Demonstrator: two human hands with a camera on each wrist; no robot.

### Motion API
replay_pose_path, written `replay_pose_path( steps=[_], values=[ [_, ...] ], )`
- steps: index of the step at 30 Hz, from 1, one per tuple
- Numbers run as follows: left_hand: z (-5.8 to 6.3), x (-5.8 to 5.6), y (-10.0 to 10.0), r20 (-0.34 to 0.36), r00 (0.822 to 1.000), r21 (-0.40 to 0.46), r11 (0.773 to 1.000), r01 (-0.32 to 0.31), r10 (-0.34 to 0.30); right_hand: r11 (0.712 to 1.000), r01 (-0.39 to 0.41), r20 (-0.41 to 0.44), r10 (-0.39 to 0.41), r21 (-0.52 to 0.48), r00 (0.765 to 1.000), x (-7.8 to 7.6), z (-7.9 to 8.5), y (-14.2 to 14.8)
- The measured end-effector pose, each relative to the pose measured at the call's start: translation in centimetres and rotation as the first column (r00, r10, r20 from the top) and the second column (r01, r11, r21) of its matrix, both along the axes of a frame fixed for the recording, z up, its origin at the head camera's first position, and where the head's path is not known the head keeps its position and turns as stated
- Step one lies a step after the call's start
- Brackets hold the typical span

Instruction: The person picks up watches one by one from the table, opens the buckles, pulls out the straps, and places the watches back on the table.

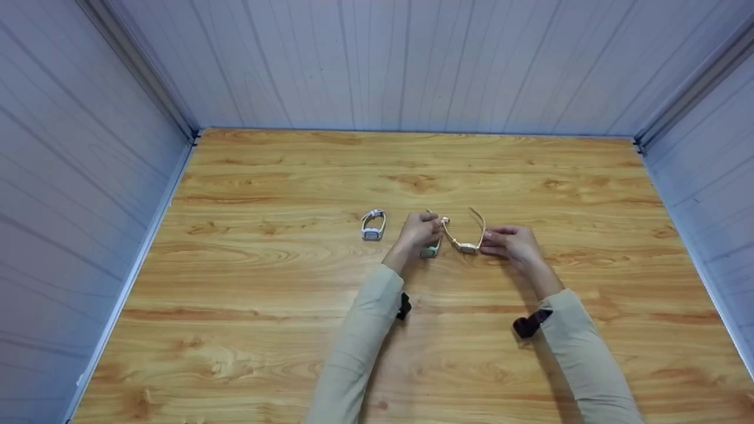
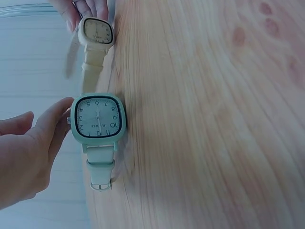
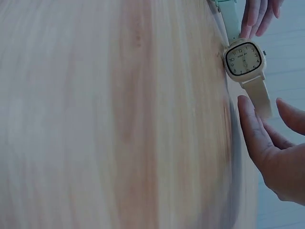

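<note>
A green watch with a square face stands on the table, its face toward the left wrist camera. My left hand is beside and behind it, thumb and fingers apart in the left wrist view. To the right stands a cream watch with its strap unfastened, the two ends spread backward. My right hand is at the right side of this watch, fingertips right at the strap. The fingers are nearly straight, and the thumb is held away from them. Part of the green watch's strap is hidden behind my left hand.
A white watch with its strap closed into a loop stands to the left of my left hand. Pale panel walls border the wooden table at the back and both sides.
</note>
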State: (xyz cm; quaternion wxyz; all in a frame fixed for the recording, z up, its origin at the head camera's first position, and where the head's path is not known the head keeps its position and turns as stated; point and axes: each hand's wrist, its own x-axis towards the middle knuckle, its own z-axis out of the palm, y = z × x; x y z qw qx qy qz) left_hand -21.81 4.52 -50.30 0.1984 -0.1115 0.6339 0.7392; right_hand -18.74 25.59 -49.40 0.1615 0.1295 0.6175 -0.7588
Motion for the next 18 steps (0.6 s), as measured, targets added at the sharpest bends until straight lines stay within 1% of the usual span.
replay_pose_path(
  steps=[1, 2, 4, 5, 7, 10, 13, 18],
  values=[
    [1.2, 0.6, -0.2, 0.023, 1.000, -0.003, 1.000, 0.004, -0.004, 1.000, -0.009, -0.001, 0.009, 0.003, 1.000, 0.0, 0.0, 0.1],
    [1.9, 0.9, -0.3, 0.027, 1.000, -0.005, 1.000, 0.005, -0.005, 1.000, -0.013, 0.001, 0.013, 0.006, 1.000, 0.0, 0.0, 0.1],
    [2.9, 1.4, -0.7, 0.037, 0.999, 0.017, 1.000, 0.013, -0.014, 1.000, -0.021, 0.000, 0.021, 0.007, 1.000, 0.0, 0.2, 0.2],
    [3.1, 1.5, -0.8, 0.046, 0.999, 0.030, 0.999, 0.013, -0.014, 1.000, -0.026, -0.001, 0.026, 0.007, 1.000, 0.0, 0.2, 0.3],
    [3.3, 1.5, -1.0, 0.054, 0.998, 0.045, 0.999, 0.014, -0.017, 1.000, -0.030, -0.004, 0.030, 0.008, 1.000, 0.0, 0.3, 0.4],
    [3.4, 1.3, -1.3, 0.060, 0.998, 0.043, 0.999, 0.012, -0.014, 0.999, -0.037, -0.005, 0.037, 0.000, 0.999, 0.1, 0.6, 0.6],
    [3.8, 1.4, -1.7, 0.055, 0.998, 0.024, 0.999, 0.024, -0.025, 0.999, -0.036, -0.007, 0.036, -0.005, 0.999, 0.1, 0.9, 0.8],
    [4.6, 1.6, -2.5, 0.026, 0.999, 0.001, 0.999, 0.034, -0.034, 0.999, -0.047, -0.018, 0.047, 0.002, 0.999, 0.2, 1.3, 0.7]
  ],
)
